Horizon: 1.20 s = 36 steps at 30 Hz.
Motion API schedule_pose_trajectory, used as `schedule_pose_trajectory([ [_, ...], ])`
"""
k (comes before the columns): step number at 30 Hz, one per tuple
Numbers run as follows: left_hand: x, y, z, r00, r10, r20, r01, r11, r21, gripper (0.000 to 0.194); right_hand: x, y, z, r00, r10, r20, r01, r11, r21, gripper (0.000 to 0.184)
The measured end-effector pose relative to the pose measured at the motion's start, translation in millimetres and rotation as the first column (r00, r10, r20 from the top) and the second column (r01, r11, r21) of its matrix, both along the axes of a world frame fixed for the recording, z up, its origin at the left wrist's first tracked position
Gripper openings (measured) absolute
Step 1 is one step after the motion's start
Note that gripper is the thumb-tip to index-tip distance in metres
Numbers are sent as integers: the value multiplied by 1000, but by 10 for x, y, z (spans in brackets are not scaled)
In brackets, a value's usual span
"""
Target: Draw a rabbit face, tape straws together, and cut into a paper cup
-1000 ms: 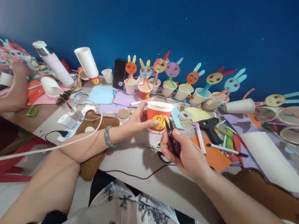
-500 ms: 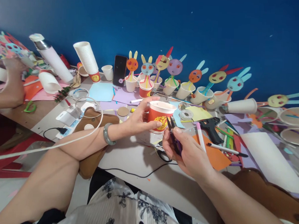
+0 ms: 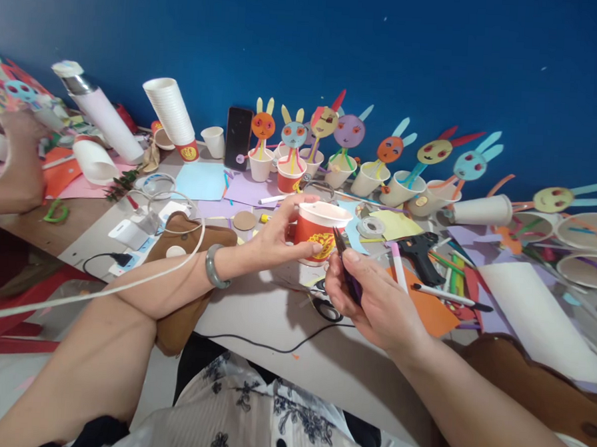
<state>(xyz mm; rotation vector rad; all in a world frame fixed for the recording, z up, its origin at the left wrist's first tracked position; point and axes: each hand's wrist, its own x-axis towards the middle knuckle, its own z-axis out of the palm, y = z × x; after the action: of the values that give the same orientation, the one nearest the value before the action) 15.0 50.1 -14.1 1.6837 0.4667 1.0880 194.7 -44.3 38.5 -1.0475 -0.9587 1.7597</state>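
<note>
My left hand (image 3: 282, 236) grips a red and white paper cup (image 3: 323, 215) from its left, thumb across the front and fingers behind. The cup is upright and its front carries a yellow printed emblem. In my right hand (image 3: 370, 287) is a pair of small dark pointed snips (image 3: 345, 262) with a purple handle, blades together and tips pointing up close by the cup's right front. Part of the handle is hidden in the palm. Below the cup, black-handled scissors (image 3: 328, 310) lie on the table (image 3: 273, 322).
Behind stand several paper cups with paper rabbit heads (image 3: 350, 131). On the right are a black glue gun (image 3: 423, 257), markers (image 3: 452, 298) and a paper roll (image 3: 544, 316). A white cable (image 3: 99, 298) crosses my left arm. Another person's hand (image 3: 20, 135) is at far left.
The blades of the snips in my right hand were apart and are now together. My left hand keeps its hold on the paper cup. The view has shifted slightly.
</note>
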Motion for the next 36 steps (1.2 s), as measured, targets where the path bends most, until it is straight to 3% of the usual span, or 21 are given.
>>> schedule_pose_trajectory([
  [6,-11,32,3,998,58,-28,-54,991,119,65,16,23,14,997,34,-66,-36,999,-35,38],
  [18,-14,74,-44,998,56,-28,-53,994,100,65,57,74,2,986,72,-152,-90,989,-117,35],
  [30,-42,47,44,996,-60,-69,48,983,-176,65,14,52,25,992,73,-99,-79,995,-62,39],
  [36,-57,55,76,997,-75,-27,67,971,-229,65,-22,54,-17,998,46,-36,-49,995,-86,40],
])
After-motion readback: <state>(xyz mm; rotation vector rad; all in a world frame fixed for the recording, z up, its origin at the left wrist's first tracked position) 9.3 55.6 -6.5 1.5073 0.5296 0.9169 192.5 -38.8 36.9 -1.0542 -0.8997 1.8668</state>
